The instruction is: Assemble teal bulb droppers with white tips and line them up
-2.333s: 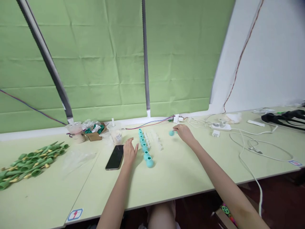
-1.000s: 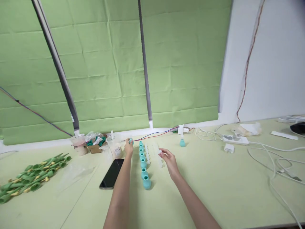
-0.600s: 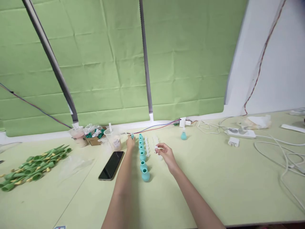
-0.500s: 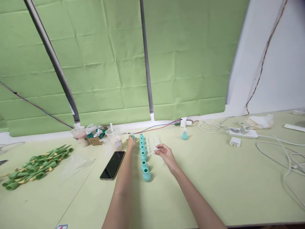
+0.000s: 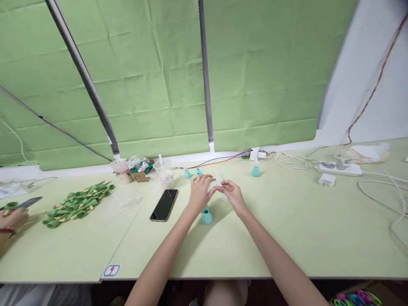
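The right hand (image 5: 232, 195) is pinching a white part (image 5: 219, 185); the left hand (image 5: 199, 193), finger closure indiscernible, is overhanging teal bulbs (image 5: 207, 216), which lowering could topple.

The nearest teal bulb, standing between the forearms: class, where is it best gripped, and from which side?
Probably by the round body of the bulb, thumb and fingers on opposite sides, coming from the near right. It stands upright with its open neck on top, so gripping the wide part leaves the mouth uncovered. The left hand and forearm crowd its far and left sides.
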Demonstrator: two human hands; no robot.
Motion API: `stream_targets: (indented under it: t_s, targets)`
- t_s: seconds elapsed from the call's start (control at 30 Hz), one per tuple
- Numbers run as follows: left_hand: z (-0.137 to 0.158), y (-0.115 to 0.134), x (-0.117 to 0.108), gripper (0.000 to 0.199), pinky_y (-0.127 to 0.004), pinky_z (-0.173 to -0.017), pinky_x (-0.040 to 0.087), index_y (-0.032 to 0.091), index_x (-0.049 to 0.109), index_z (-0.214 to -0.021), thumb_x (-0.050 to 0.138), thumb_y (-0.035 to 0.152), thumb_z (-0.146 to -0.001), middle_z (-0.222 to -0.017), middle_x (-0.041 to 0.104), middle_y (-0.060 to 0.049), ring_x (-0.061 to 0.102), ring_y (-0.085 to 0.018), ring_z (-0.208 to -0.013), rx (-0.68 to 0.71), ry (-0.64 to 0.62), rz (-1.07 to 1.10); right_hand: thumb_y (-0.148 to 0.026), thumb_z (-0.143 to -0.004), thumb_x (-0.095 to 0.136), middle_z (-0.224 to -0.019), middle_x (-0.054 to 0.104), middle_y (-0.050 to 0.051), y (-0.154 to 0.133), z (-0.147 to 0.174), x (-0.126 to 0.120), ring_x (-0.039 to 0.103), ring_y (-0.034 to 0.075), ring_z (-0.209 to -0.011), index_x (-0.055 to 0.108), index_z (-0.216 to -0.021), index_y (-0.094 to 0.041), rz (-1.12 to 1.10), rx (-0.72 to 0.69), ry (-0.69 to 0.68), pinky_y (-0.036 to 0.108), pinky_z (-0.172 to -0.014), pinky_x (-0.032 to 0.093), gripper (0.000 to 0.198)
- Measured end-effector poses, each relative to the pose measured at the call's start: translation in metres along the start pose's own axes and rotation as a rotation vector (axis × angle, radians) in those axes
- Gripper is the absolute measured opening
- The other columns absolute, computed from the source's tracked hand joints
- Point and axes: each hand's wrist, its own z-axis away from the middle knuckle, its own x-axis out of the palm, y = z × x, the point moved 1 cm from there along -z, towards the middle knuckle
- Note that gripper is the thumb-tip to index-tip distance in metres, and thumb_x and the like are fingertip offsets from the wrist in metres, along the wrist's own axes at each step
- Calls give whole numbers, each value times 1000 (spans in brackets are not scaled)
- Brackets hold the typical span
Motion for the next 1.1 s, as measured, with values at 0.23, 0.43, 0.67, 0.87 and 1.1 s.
stream_targets:
  t_s: [0.23,0.43,0.67,0.87,1.1]
  targets:
    - [28,10,10,23,-34,-80,34,23,57,-106,46,29,-86,-85,66,-3,56,-16,-83,100,146,-132,-46,-60,68,-72,59,1,-1,7,2,54,15,-68,57,-69,-18,248,-80,-18,26,-62,45,31]
    - [32,-1,5,25,-35,-79,33,24,57,-108,46,28,-86,-80,66,-4,57,-18,-82,141,163,-199,-50,-64,63,-72,60,1,-7,9,4,50,12,-61,61,-76,-18,249,-17,-121,25,-58,42,34]
    - [36,1,1,20,-31,-60,30,19,61,-95,45,28,-87,-62,61,-3,54,-16,-66,238,178,-284,-42,-58,71,-71,60,0,-5,10,5,54,13,-68,60,-69,-18,197,-46,-92,27,-68,45,29]
    - [39,-1,0,23,-31,-55,25,19,63,-89,43,30,-88,-58,59,-4,52,-15,-62,184,189,-286,-38,-62,69,-65,56,-1,-6,16,10,52,13,-63,57,-64,-18,290,-158,18,26,-65,45,23]
    - [38,-5,-4,18,-30,-56,23,21,62,-95,48,28,-86,-59,60,-2,53,-14,-62,180,328,-272,-37,-72,62,-100,61,6,-23,31,21,58,18,-88,66,-88,-22,390,-337,13,25,-61,49,22]
